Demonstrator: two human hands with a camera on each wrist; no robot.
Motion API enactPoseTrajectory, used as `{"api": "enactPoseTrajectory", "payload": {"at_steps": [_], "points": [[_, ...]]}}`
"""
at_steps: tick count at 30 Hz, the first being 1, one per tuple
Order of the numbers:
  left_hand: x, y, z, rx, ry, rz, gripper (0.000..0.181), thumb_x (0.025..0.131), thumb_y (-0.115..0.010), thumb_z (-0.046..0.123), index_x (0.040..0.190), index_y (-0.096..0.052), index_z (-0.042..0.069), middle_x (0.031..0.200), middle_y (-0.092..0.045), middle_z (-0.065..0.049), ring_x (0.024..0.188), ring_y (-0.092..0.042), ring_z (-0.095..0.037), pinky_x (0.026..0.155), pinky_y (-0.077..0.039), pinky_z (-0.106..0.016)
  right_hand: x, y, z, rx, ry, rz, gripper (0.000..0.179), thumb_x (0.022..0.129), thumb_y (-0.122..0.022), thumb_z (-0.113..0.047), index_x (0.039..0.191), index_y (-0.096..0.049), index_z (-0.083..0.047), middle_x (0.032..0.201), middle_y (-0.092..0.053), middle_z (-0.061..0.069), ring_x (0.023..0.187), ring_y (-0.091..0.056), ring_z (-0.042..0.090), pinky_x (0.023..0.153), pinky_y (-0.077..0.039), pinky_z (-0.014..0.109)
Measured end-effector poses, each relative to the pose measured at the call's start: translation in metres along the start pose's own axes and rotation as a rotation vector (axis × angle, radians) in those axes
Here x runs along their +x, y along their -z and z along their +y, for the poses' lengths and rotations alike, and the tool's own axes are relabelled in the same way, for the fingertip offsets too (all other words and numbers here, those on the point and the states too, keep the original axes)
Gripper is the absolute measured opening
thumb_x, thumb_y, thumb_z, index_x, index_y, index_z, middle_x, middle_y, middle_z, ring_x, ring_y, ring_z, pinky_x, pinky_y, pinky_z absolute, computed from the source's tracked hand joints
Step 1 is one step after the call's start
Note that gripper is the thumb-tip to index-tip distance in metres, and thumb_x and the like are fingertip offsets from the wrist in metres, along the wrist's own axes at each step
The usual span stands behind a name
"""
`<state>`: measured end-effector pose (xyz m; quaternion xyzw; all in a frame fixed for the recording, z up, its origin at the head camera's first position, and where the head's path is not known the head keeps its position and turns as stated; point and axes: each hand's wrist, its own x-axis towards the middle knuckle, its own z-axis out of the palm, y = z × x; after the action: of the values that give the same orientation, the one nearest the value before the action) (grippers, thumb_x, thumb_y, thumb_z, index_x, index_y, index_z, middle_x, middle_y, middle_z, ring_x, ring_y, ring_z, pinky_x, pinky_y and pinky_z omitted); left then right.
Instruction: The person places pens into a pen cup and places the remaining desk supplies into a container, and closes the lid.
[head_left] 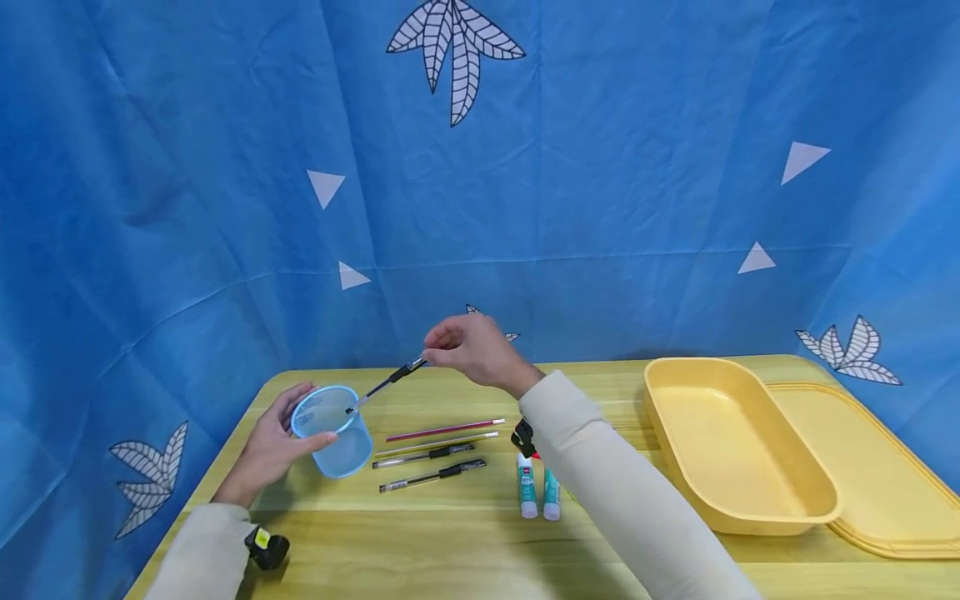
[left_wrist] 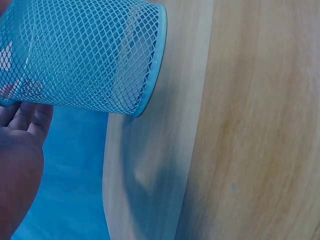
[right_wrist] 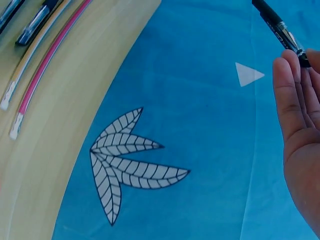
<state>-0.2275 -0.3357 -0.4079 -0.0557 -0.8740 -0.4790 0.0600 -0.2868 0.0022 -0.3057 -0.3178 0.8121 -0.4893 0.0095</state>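
Sleeve (head_left: 637,492) between glue sticks (head_left: 527,485) and tub (head_left: 735,450) | right fingers (right_wrist: 288,100) pinch pen (head_left: 401,374) | left fingers (left_wrist: 40,120) grip cup (head_left: 345,454)

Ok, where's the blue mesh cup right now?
In the head view, the blue mesh cup is in the left hand at the left side of the table, just left of the pens lying there.

Hands (head_left: 272,446) apart, right one (head_left: 480,352) higher
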Motion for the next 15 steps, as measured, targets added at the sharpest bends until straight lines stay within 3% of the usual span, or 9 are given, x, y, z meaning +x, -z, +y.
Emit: {"api": "enactPoseTrajectory", "payload": {"at_steps": [5, 8, 11, 15], "points": [[-0.003, 0.000, 0.002, 0.020, 0.018, 0.006, 0.095, 0.084, -0.083, 0.025, 0.155, -0.025, 0.001, 0.149, -0.041, -0.023, 0.132, -0.043, -0.037, 0.109, -0.039, -0.042, 0.003, -0.011, -0.004, 0.028, 0.010, 0.004, 0.014, 0.093, -0.072, -0.010, 0.104, -0.073, -0.001, 0.097, -0.072, 0.007, 0.088, -0.067, 0.016, 0.078, -0.055, 0.027], [-0.004, -0.001, 0.003, 0.016, 0.018, 0.007, 0.094, 0.084, -0.083, 0.024, 0.155, -0.025, 0.000, 0.148, -0.041, -0.025, 0.132, -0.043, -0.038, 0.110, -0.035, -0.053, 0.005, -0.015, -0.006, 0.028, 0.013, 0.013, 0.013, 0.093, -0.072, -0.010, 0.102, -0.073, -0.001, 0.096, -0.072, 0.007, 0.087, -0.067, 0.015, 0.077, -0.055, 0.026], [-0.003, -0.001, 0.004, 0.008, 0.009, 0.007, 0.093, 0.085, -0.082, 0.022, 0.154, -0.025, -0.002, 0.148, -0.041, -0.026, 0.131, -0.043, -0.039, 0.110, -0.036, -0.051, 0.007, -0.019, -0.008, 0.017, 0.015, 0.020, 0.013, 0.093, -0.072, -0.011, 0.102, -0.073, -0.002, 0.095, -0.073, 0.006, 0.086, -0.067, 0.014, 0.076, -0.054, 0.025], [-0.002, -0.001, 0.003, 0.000, 0.000, 0.007, 0.093, 0.084, -0.083, 0.021, 0.154, -0.026, -0.001, 0.148, -0.042, -0.025, 0.131, -0.044, -0.038, 0.105, -0.040, -0.023, 0.009, -0.025, -0.010, 0.020, 0.015, 0.031, 0.013, 0.093, -0.073, -0.012, 0.102, -0.074, -0.003, 0.095, -0.073, 0.005, 0.086, -0.067, 0.012, 0.075, -0.054, 0.024]]}}
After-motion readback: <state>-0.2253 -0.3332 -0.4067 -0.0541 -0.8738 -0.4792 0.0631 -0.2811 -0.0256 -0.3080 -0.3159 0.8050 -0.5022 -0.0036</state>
